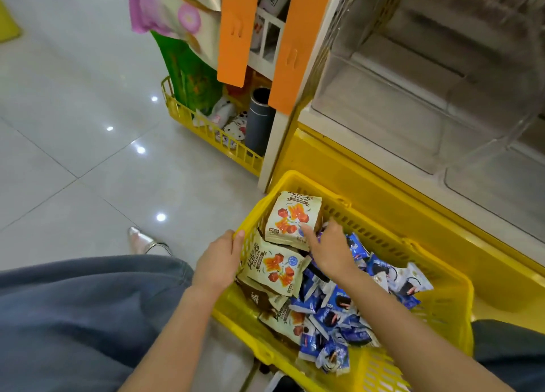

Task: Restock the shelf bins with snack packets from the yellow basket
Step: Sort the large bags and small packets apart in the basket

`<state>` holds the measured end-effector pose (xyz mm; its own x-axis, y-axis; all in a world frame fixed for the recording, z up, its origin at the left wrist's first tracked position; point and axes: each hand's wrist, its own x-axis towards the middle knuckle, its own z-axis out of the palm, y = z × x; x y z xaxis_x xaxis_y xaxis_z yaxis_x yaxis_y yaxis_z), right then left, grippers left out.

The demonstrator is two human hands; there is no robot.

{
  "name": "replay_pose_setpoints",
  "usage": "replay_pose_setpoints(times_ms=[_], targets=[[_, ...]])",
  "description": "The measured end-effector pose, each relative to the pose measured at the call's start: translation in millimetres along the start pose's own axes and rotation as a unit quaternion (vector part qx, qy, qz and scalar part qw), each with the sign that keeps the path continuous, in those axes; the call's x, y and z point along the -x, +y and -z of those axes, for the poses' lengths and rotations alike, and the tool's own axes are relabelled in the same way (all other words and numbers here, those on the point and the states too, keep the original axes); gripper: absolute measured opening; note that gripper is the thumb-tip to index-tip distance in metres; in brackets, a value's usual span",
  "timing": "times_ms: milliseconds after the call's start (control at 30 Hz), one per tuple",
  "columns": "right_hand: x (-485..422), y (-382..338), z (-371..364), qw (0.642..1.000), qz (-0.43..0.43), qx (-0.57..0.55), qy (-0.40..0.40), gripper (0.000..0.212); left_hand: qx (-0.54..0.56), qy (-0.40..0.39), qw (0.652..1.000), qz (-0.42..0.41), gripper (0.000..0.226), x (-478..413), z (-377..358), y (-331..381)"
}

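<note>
I count three cream orange-printed snack packets [292, 217], two yellow slatted plastic baskets [380, 229], blue-and-white foil packets [333, 300] too heaped to number.

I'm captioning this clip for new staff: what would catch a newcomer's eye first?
The yellow basket at lower right, heaped with cream snack packets and blue packets. The left hand grips its rim while the right hand touches the top cream packet. Clear shelf bins stand at upper right.
</note>
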<state>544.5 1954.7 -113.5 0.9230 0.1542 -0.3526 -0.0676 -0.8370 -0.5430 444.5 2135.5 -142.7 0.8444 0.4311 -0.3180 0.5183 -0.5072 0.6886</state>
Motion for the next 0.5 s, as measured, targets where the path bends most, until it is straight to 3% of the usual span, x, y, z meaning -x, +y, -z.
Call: replay_pose_setpoints(times_ms=[67,133,200,300,500], targets=[[13,15,7,0.990,0.077,0.057,0.101,0.059,-0.043,0.065,0.997,0.000,0.038,3,0,1],[23,41,15,0.981,0.103,0.097,0.134,0.059,-0.049,0.135,0.990,0.006,0.031,7,0,4],[29,75,23,0.978,0.073,0.167,0.098,0.066,-0.035,0.187,0.982,-0.005,0.017,11,-2,14],[37,119,31,0.965,0.003,0.260,0.022,0.079,-0.046,0.221,0.968,-0.107,0.018,22,-12,41],[39,144,32,0.972,-0.019,0.233,0.027,0.052,-0.032,-0.050,0.957,-0.284,0.021,49,-70,91]])
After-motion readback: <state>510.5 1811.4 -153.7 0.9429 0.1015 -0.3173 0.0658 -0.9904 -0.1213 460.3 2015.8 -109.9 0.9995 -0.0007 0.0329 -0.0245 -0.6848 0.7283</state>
